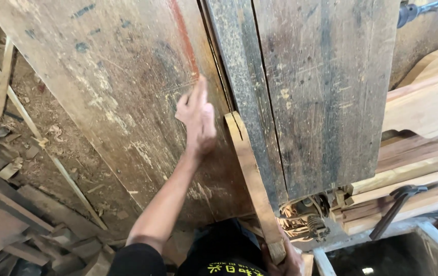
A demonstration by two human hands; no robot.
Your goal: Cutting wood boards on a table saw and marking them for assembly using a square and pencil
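Observation:
My left hand [197,113] is stretched out over a large worn wooden table top [121,87], fingers loosely together and resting on the board beside a narrow slot. It holds nothing. My right hand [286,259] at the bottom edge grips the near end of a long pale wooden strip [248,171]. The strip lies along the slot, its forked far end just right of my left hand. A darker grey plank [321,92] forms the right part of the table.
Stacked pale wooden planks [423,148] lie to the right. A hammer [398,204] rests near them, above a dark bin [382,255]. Wood scraps and sawdust [29,168] cover the floor at left. A motor with wiring [308,214] sits under the table edge.

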